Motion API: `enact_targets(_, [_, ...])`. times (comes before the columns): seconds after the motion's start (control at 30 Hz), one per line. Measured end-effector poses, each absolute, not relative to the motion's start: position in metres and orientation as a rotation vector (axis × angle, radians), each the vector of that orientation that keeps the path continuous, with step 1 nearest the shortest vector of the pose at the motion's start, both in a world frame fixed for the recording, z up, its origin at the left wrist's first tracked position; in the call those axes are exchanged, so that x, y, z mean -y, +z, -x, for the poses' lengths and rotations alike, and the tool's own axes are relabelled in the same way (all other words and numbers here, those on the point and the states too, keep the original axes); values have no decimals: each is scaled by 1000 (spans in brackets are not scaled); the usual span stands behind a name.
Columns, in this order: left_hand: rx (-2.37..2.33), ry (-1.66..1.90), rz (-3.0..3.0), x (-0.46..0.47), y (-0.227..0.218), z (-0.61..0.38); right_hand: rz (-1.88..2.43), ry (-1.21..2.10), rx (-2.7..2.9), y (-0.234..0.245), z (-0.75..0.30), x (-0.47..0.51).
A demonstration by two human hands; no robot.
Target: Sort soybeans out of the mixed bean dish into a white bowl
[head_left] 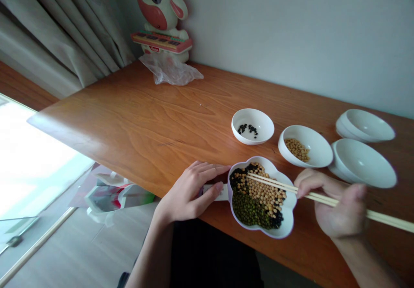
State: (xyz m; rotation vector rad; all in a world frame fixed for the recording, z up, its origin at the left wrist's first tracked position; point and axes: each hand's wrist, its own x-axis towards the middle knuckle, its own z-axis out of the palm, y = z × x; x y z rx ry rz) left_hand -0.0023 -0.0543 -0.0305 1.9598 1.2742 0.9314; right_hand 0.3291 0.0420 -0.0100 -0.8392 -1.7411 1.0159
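Wooden tabletop (129, 141), orange-brown and running toward a pale wall (291, 20), is carrying the following items. Right hand (338, 204), at lower right of the frame, is gripping a pair of wooden chopsticks (271, 183) with curled fingers, their tips reaching over the beans near the upper rim of the dish; whether they are pinching a bean is too small to tell. Left hand (190, 191), at lower centre, is lying open with its fingers against the left side of a flower-shaped white dish (290, 217) with a lilac edge, its thumb resting on a white strip (215, 192) of uncertain kind. Dish contents are filling most of it: yellow soybeans (261, 191), green mung beans (249, 210) and black beans (276, 221), touching and mingling at their borders. Just beyond the dish, a small white bowl (263, 128) is holding a few black beans, and a second white bowl (318, 154), to its right, is holding a small heap of soybeans. Two further white bowls (364, 163) are sitting at the right, showing no beans. Farther off, at upper left, a toy cow (158, 3) is standing behind a crumpled plastic bag (168, 70).
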Motion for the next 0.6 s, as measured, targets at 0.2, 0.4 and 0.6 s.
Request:
enact_targets(0.2, [-1265, 932, -1950, 52, -31, 3, 784, 1000, 1720, -2, -333, -45])
enact_targets(0.4, [-1271, 911, -1943, 53, -29, 4, 856, 1039, 1786, 9, -342, -50])
enact_targets(0.6, [-1266, 906, -1947, 54, -29, 4, 882, 1033, 1852, 5, -341, -51])
